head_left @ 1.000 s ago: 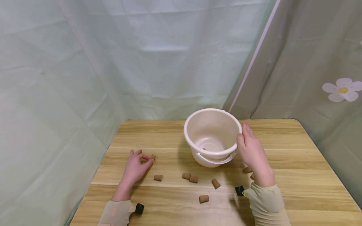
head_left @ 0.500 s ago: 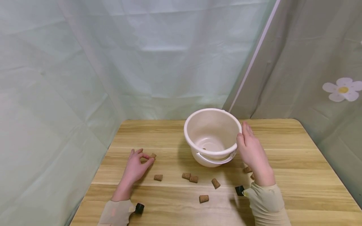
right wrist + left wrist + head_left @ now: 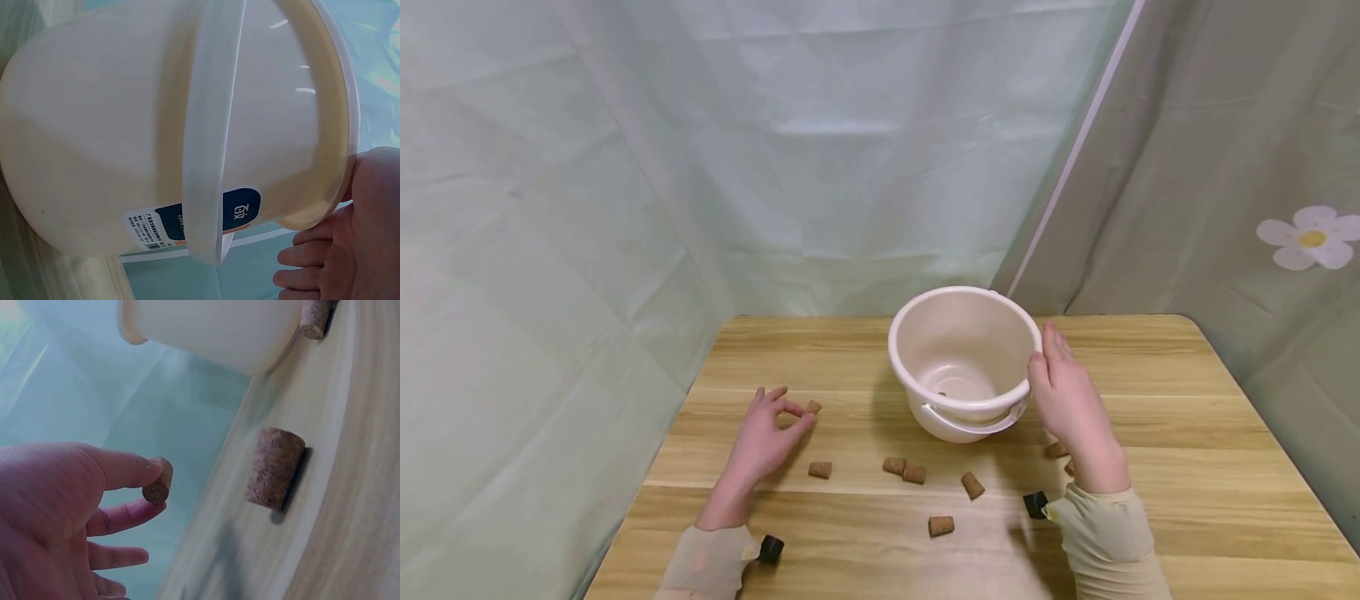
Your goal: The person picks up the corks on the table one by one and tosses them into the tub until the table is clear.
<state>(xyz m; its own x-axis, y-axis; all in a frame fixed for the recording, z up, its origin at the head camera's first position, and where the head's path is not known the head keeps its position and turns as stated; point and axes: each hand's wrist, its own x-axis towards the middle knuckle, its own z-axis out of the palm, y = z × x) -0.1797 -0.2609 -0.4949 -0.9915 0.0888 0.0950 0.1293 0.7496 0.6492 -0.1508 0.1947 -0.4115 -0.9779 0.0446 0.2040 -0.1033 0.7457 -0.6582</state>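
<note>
Pinched between the thumb and a fingertip of the left hand [image 3: 763, 435], a small, tapered brown cork stopper [image 3: 159, 481] is held over the left part of the light wood-grain table [image 3: 850, 546]. Just nearer the person lies a single loose cork [image 3: 820, 470], on its side. Farther right, a touching pair of corks [image 3: 894, 466] lies near the round cream plastic bucket [image 3: 962, 337], and a near-edge cork [image 3: 941, 526] lies closer to the person. The bucket stands upright, its white strap-like handle [image 3: 209, 125] lowered; a brown bit shows at its bottom, too small to make out. A slanted cork [image 3: 972, 486] lies in front. At the bucket's right side, the right hand [image 3: 1069, 400] holds the rim between thumb and fingers. Beside that wrist lie two partly hidden corks [image 3: 1057, 450].
</note>
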